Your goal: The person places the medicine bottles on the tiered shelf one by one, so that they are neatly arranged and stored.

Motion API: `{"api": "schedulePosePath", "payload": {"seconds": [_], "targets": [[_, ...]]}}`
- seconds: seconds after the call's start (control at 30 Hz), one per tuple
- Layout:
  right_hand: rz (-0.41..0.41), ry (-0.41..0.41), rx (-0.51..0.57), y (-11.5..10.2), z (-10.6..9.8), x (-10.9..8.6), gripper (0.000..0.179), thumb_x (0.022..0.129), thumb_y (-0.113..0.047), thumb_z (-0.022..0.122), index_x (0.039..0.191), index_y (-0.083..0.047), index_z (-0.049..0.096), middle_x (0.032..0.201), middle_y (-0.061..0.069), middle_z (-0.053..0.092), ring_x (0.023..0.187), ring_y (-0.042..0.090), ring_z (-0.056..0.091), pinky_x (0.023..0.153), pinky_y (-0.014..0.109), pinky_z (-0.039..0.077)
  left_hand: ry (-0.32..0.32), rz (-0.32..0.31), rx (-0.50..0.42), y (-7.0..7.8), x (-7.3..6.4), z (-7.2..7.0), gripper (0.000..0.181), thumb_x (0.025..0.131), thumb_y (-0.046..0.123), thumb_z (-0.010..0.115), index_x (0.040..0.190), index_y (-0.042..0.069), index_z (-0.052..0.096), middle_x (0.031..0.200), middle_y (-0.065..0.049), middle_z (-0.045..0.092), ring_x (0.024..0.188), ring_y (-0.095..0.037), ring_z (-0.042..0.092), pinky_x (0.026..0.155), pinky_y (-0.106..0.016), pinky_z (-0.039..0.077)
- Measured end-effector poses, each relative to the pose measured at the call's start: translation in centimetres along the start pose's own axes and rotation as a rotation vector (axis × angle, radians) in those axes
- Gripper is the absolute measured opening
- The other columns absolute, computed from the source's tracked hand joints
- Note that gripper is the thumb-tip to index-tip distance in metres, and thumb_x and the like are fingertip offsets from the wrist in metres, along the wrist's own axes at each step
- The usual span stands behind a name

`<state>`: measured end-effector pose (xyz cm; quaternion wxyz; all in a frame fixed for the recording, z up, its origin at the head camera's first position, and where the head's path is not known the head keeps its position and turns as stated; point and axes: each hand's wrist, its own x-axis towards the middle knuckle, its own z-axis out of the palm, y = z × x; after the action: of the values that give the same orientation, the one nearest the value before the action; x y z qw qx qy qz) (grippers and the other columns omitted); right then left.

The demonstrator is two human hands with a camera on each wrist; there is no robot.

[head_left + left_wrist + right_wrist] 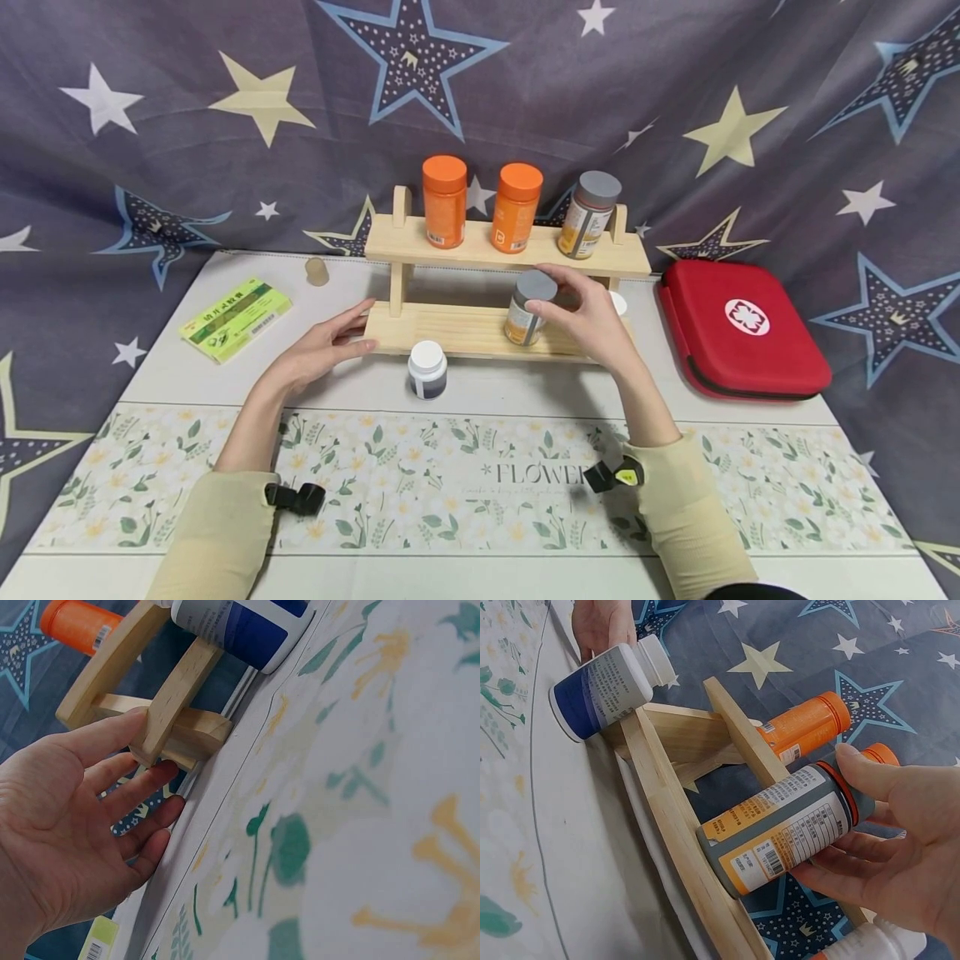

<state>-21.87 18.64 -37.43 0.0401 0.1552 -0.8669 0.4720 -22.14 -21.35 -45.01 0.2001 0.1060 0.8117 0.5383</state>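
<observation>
My right hand (588,321) holds a grey-lidded supplement bottle (780,829) near its top, thumb on one side and fingers on the other. The bottle stands upright at the lower board (450,325) of a two-tier wooden shelf; whether its base touches is unclear. At the shelf's left end, my left hand (318,354) grips the lower board's end, thumb at the front corner and fingers around the side. A white-capped bottle with a blue label (427,371) stands on the table before the shelf. Another white bottle (877,943) is mostly hidden behind my right hand.
Two orange bottles (445,204) (516,208) and another grey-lidded bottle (588,217) stand on the upper board. A green medicine box (236,318) and a small brownish cup (317,272) lie left. The red first-aid case (742,329) sits right. A star-patterned curtain (187,125) hangs behind.
</observation>
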Motion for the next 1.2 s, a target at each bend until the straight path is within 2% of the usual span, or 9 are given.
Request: {"api": "schedulePosePath", "payload": {"seconds": [0.67,1.0,1.2], "targets": [[-0.015,-0.005,-0.011,0.25,0.22,0.02,0.057,0.093,-0.026,0.079,0.145,-0.016,0.059,0.120,0.011,0.069,0.106,0.024,0.066,0.091,0.036,0.051,0.005,0.006,-0.006,-0.17,-0.02,0.04,0.082,0.103,0.028,0.065,0.167,0.022,0.015,0.167,-0.026,0.027,0.155,-0.044,0.026,0.125,-0.059,0.027],[-0.029,-0.020,0.021,0.33,0.11,-0.01,0.059,0.094,-0.025,0.078,0.148,-0.014,0.056,0.136,0.010,0.066,0.115,0.026,0.065,0.101,0.045,0.052,0.000,0.009,-0.006,-0.04,-0.08,0.04,0.081,0.103,0.027,0.064,0.167,0.021,0.014,0.167,-0.027,0.025,0.156,-0.045,0.025,0.125,-0.060,0.027],[-0.037,0.011,0.066,0.02,-0.20,-0.17,0.059,0.094,-0.023,0.077,0.148,-0.012,0.056,0.141,0.011,0.064,0.120,0.027,0.065,0.105,0.047,0.051,0.001,0.007,-0.001,0.02,-0.05,0.03,0.081,0.103,0.027,0.064,0.167,0.022,0.015,0.167,-0.027,0.026,0.156,-0.045,0.025,0.125,-0.060,0.028]]}}
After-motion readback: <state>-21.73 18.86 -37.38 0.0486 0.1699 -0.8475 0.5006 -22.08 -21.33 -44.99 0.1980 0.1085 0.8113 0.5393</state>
